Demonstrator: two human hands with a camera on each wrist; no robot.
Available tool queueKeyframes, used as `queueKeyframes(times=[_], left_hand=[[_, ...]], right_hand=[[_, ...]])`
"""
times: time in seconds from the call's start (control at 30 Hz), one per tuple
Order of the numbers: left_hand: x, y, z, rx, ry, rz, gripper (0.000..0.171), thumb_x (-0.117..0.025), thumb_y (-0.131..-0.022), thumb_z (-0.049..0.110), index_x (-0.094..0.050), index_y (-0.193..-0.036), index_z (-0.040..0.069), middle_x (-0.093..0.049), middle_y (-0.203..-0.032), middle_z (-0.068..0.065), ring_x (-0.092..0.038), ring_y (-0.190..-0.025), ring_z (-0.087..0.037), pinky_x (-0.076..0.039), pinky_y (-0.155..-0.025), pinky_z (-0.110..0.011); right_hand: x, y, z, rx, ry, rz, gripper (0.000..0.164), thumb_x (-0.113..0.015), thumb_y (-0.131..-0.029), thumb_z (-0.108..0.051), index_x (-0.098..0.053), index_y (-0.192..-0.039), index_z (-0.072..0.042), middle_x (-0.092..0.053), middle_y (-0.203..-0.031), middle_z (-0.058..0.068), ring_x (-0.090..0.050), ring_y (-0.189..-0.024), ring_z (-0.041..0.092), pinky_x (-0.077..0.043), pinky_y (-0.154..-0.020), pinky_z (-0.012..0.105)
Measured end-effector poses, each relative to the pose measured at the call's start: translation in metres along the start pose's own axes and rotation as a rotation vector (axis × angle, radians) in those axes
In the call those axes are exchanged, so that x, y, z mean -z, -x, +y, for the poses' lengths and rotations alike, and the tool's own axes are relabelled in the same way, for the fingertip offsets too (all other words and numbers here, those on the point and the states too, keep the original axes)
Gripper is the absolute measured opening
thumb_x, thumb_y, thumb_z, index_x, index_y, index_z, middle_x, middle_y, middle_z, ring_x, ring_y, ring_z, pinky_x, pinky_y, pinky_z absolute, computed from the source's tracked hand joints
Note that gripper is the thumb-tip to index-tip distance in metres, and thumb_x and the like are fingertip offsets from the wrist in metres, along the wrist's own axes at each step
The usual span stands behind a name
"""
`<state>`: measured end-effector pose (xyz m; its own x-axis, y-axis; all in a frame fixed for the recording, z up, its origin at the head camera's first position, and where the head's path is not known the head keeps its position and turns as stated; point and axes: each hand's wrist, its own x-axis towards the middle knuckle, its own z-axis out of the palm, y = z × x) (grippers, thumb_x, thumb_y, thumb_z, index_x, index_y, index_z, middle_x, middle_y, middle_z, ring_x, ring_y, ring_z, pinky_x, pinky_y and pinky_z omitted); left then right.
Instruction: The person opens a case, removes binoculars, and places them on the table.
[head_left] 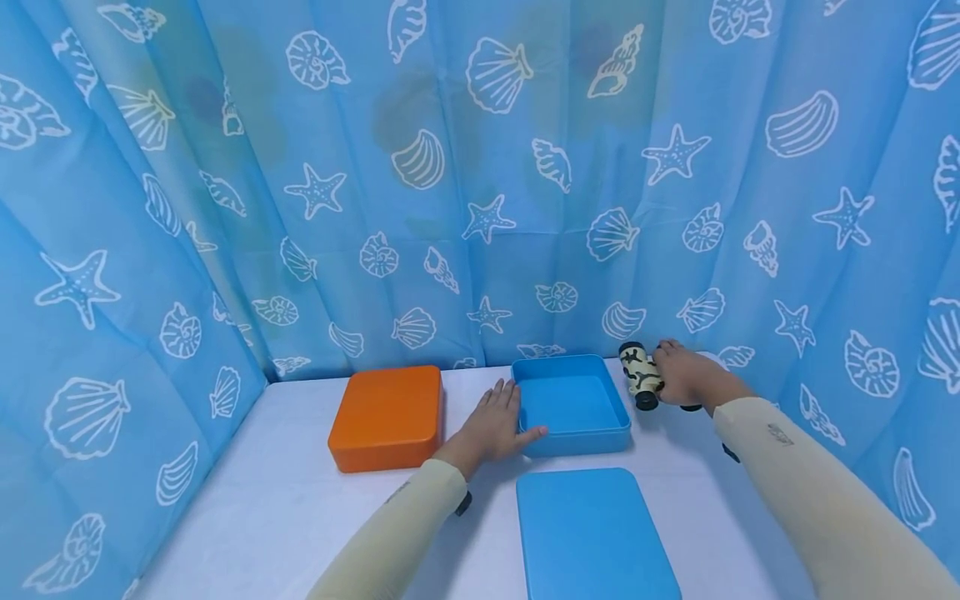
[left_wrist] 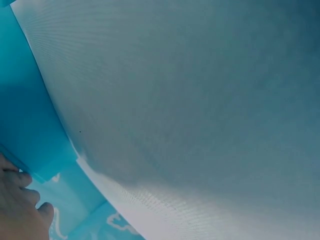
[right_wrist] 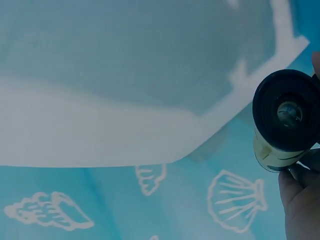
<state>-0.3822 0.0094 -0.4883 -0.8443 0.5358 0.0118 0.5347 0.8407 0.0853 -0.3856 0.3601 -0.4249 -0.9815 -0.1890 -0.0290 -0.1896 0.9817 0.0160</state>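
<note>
My left hand [head_left: 491, 425] rests along the left rim of an open blue box [head_left: 573, 400], its thumb lying across the near corner. In the left wrist view the fingers [left_wrist: 20, 192] meet the box's edge [left_wrist: 37, 130]. Right of the box, my right hand [head_left: 678, 375] grips camouflage-patterned binoculars [head_left: 637, 372] with black ends. One black eyepiece end [right_wrist: 286, 110] faces the right wrist camera, with part of the hand [right_wrist: 305, 205] behind it. The palm side of the right hand is hidden in the head view.
A blue lid [head_left: 596, 533] lies flat on the white table [head_left: 285, 500], nearer than the blue box. An orange box [head_left: 388, 417], closed, stands to the left of my left hand. A blue curtain [head_left: 450, 208] with white shells and starfish hangs behind the table and at its sides.
</note>
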Motion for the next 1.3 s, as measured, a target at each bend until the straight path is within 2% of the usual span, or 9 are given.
queueKeyframes(times=[0.2, 0.43, 0.67, 0.97, 1.13, 1.3], left_hand=[[0.001, 0.002, 0.000, -0.004, -0.002, 0.001, 0.107, -0.018, -0.084, 0.084, -0.011, -0.156, 0.006, -0.009, -0.162, -0.009, -0.003, -0.148, -0.027, -0.009, -0.117, -0.043], [0.004, 0.003, -0.001, -0.007, -0.002, 0.000, 0.107, -0.017, -0.084, 0.084, -0.010, -0.156, 0.005, -0.008, -0.162, -0.009, -0.002, -0.148, -0.026, -0.008, -0.117, -0.043], [0.004, 0.002, -0.002, -0.007, -0.002, 0.004, 0.112, -0.010, -0.080, 0.087, -0.011, -0.156, 0.004, -0.009, -0.162, -0.010, -0.003, -0.148, -0.026, -0.009, -0.117, -0.042], [0.000, 0.008, 0.003, 0.003, 0.023, -0.024, 0.105, -0.020, -0.085, 0.083, -0.009, -0.156, 0.007, -0.009, -0.162, -0.009, -0.004, -0.148, -0.025, -0.010, -0.117, -0.042], [0.002, 0.006, 0.002, 0.007, 0.007, -0.014, 0.106, -0.018, -0.085, 0.084, -0.010, -0.156, 0.007, -0.009, -0.162, -0.008, -0.004, -0.148, -0.025, -0.010, -0.117, -0.042], [0.001, 0.005, 0.000, 0.005, -0.002, -0.001, 0.108, -0.015, -0.083, 0.085, -0.011, -0.156, 0.006, -0.009, -0.162, -0.009, -0.004, -0.148, -0.025, -0.010, -0.117, -0.042]], right_hand=[[-0.012, 0.006, 0.016, 0.010, 0.049, -0.045, 0.075, -0.073, -0.078, -0.019, -0.040, -0.136, 0.015, -0.026, -0.147, 0.038, -0.020, -0.136, 0.054, -0.023, -0.110, 0.060], [-0.024, 0.008, 0.020, -0.042, -0.023, -0.073, 0.077, -0.076, -0.076, -0.017, -0.040, -0.137, 0.014, -0.022, -0.149, 0.038, -0.015, -0.138, 0.053, -0.019, -0.111, 0.060], [-0.034, 0.003, 0.020, -0.067, -0.031, -0.091, 0.081, -0.073, -0.078, -0.018, -0.034, -0.139, 0.017, -0.020, -0.148, 0.039, -0.014, -0.138, 0.053, -0.017, -0.111, 0.059], [-0.055, 0.011, 0.022, -0.080, -0.057, -0.094, 0.079, -0.070, -0.082, -0.017, -0.031, -0.139, 0.020, -0.021, -0.147, 0.040, -0.017, -0.137, 0.054, -0.018, -0.110, 0.059], [-0.056, 0.006, 0.024, -0.097, -0.038, -0.074, 0.078, -0.070, -0.080, -0.017, -0.032, -0.138, 0.020, -0.023, -0.146, 0.040, -0.019, -0.136, 0.054, -0.019, -0.110, 0.059], [-0.055, 0.005, 0.023, -0.119, -0.069, -0.073, 0.078, -0.069, -0.080, -0.015, -0.031, -0.139, 0.019, -0.020, -0.147, 0.040, -0.016, -0.137, 0.054, -0.017, -0.110, 0.060]])
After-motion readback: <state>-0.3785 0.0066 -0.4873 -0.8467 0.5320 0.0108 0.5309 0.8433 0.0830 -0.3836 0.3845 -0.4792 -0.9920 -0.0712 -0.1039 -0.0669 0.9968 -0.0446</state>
